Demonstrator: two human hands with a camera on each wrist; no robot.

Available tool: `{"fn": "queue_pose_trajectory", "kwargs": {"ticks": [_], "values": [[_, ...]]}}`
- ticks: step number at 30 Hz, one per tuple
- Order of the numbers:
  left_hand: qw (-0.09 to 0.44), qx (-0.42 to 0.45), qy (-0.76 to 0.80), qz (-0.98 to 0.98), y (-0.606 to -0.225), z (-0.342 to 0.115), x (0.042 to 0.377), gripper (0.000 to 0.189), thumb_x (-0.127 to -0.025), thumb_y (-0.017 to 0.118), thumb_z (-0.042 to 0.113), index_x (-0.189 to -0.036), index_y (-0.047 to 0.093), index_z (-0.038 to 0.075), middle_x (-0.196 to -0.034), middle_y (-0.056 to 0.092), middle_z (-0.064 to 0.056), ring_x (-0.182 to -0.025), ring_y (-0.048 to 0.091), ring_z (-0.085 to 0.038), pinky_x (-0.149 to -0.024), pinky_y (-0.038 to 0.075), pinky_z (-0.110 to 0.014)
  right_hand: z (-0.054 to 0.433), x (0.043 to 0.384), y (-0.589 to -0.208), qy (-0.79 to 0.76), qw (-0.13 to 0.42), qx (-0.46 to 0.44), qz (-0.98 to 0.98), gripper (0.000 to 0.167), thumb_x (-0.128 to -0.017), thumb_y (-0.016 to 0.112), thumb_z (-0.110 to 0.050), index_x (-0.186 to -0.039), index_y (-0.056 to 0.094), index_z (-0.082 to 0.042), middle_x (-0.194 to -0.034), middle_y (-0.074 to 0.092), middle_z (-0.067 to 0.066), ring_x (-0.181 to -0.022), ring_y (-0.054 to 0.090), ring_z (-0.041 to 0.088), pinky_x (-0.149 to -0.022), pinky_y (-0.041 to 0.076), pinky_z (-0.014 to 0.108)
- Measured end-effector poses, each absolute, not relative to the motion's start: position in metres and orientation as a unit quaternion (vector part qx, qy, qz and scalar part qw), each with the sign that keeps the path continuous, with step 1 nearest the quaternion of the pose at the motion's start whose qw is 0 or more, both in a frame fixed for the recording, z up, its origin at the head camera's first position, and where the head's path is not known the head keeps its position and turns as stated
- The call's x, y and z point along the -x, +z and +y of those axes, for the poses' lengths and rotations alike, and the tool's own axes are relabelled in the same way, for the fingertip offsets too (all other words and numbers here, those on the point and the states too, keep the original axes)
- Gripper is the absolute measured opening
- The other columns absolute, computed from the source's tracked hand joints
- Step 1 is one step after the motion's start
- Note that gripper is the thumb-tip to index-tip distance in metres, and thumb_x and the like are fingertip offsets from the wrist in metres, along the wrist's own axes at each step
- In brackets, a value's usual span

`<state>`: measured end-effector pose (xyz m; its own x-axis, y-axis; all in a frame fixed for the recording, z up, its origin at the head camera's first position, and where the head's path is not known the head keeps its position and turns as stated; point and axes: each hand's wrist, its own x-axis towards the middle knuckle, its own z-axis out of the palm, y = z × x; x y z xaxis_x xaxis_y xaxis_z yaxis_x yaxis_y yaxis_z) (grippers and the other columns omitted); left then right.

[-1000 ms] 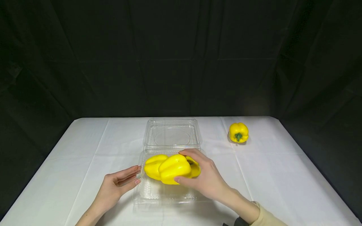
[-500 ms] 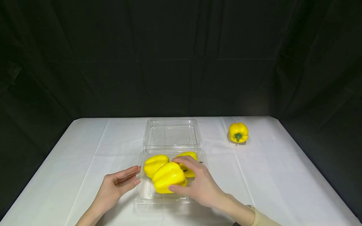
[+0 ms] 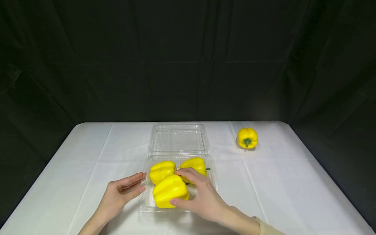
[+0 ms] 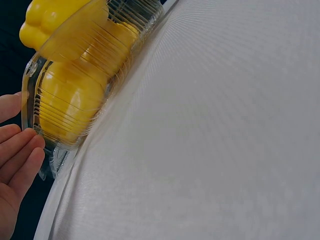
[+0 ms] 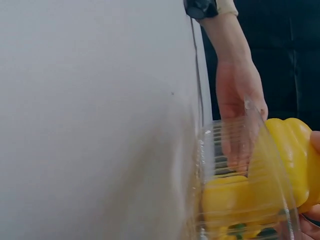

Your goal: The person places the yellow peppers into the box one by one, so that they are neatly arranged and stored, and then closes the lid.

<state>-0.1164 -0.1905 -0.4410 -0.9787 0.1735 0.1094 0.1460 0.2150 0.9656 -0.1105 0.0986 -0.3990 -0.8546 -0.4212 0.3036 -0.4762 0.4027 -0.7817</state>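
My right hand (image 3: pixel 204 195) grips a yellow bell pepper (image 3: pixel 168 193) between thumb and fingers, over the front part of a clear plastic clamshell container (image 3: pixel 149 198). Behind it in the tray lie two more yellow bell peppers, one at the left (image 3: pixel 161 171) and one at the right (image 3: pixel 196 164), its green stem pointing right. At the container's left rim is my left hand (image 3: pixel 123 191), fingers fairly straight and thumb apart, touching the edge. In the left wrist view, peppers (image 4: pixel 72 100) show through the ribbed wall. The right wrist view shows the held pepper (image 5: pixel 290 150) above the rim.
The container's lid (image 3: pixel 179 142) lies folded back, away from me. Another yellow bell pepper (image 3: pixel 247 138) sits at the back right of the white-covered table (image 3: pixel 282 182). Dark cloth (image 3: pixel 182 65) hangs behind and at both sides.
My right hand has carried the held pepper leftward and toward me, down to the tray's front. The right rear pepper has come into fuller view. My left hand stays in place.
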Motion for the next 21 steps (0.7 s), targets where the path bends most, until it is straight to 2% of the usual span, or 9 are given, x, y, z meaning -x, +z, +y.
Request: {"fn": "queue_pose_trajectory", "kwargs": {"ticks": [11,18,21], "values": [[0.011,-0.103,0.617,0.78,-0.441,-0.191,0.116,0.048,-0.085,0.08,0.017,-0.13,0.066,0.003,-0.13,0.067,-0.009,-0.115,0.066,-0.009,-0.094,0.056,-0.02,0.095,0.11,-0.408,0.458,0.056,-0.275,-0.843,0.065,-0.079,0.085,-0.044,-0.134,0.06,-0.019,-0.131,0.057,-0.017,-0.115,0.057,0.008,-0.097,0.055,0.032],[0.012,-0.102,0.618,0.779,-0.442,-0.19,0.116,0.049,-0.085,0.08,0.017,-0.13,0.065,0.003,-0.13,0.068,-0.009,-0.114,0.066,-0.007,-0.094,0.056,-0.021,0.098,0.112,-0.411,0.457,0.059,-0.297,-0.836,0.052,-0.089,0.075,-0.032,-0.136,0.059,-0.017,-0.132,0.059,-0.013,-0.12,0.057,0.011,-0.102,0.053,0.035],[0.011,-0.1,0.618,0.779,-0.442,-0.191,0.117,0.049,-0.085,0.081,0.017,-0.13,0.066,0.003,-0.13,0.068,-0.009,-0.114,0.066,-0.007,-0.094,0.056,-0.021,0.099,0.113,-0.412,0.463,0.047,-0.295,-0.835,0.05,-0.092,0.072,-0.032,-0.137,0.059,-0.015,-0.132,0.059,-0.013,-0.121,0.056,0.011,-0.104,0.052,0.037]]}}
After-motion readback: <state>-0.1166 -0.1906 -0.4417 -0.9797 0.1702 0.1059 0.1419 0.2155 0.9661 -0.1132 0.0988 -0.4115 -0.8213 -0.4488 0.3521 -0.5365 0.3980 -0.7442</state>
